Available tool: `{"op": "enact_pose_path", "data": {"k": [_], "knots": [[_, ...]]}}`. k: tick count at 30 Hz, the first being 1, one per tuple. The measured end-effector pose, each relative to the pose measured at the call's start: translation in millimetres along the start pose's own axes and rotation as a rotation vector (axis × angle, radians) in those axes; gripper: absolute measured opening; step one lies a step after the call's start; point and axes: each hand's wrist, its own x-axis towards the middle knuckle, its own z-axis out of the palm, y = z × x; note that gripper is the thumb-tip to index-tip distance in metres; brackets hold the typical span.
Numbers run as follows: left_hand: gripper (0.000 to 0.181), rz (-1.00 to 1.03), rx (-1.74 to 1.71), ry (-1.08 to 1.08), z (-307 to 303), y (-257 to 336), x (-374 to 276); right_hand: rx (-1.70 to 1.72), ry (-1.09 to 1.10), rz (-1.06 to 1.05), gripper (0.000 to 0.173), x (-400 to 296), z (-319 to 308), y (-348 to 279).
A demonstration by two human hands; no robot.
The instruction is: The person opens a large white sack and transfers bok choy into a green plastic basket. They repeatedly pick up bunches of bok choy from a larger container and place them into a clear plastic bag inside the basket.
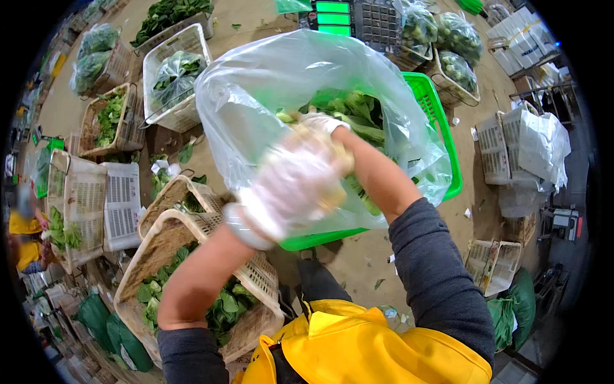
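A large clear plastic bag (230, 115) lies wide open in a green plastic basket (443, 144). Leafy green vegetables (362, 108) lie inside the bag. My left hand (292, 187), in a white glove and blurred, is over the bag's opening, at some pale yellowish thing too blurred to name; whether it grips this cannot be told. My right hand (324, 122), also white-gloved, reaches into the bag beside the leaves, partly behind the left hand, with its fingers hidden. Beyond the bag is a scale's keypad and lit green display (333, 19).
White plastic crates (268, 288) with leafy greens stand at my lower left. More crates (204, 43) and bagged vegetables (458, 36) are beyond, on both sides. Stacked crates (494, 149) stand at the right. A person in yellow (29, 254) is at the far left.
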Motion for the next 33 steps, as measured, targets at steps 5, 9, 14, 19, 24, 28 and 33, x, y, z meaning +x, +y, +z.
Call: {"op": "enact_pose_path", "data": {"k": [5, 9, 14, 19, 24, 28, 33], "knots": [[0.052, -0.112, 0.154, -0.861, 122.3, -3.1, -82.0, -0.224, 0.119, 0.054, 0.066, -16.4, 8.0, -33.6], [0.015, -0.11, -0.265, -0.97, 48.1, 5.0, -64.8, -0.259, 0.185, 0.129, 0.057, -7.3, 24.4, -13.9], [0.018, -0.202, -0.198, -0.805, 15.0, 1.6, -67.0, -0.221, 0.23, 0.129, 0.071, -11.7, 13.8, -11.8], [0.057, -0.278, -0.117, -0.563, 30.1, 25.8, -110.0, -0.194, 0.273, -0.047, 0.079, -9.2, 1.3, -9.0], [0.065, -0.362, -0.145, 0.075, 6.3, 76.6, -153.7, -0.119, 0.605, -0.255, 0.051, -70.9, -19.7, -20.7], [0.033, -0.706, -0.36, 0.337, -7.4, 124.9, -245.6, 0.76, 0.965, -0.383, 0.026, -174.9, 13.2, -108.5], [0.025, -1.024, -0.422, 0.233, -18.9, 183.9, -380.6, 0.733, 0.639, -1.014, 0.02, -234.4, 136.6, -224.8]]}}
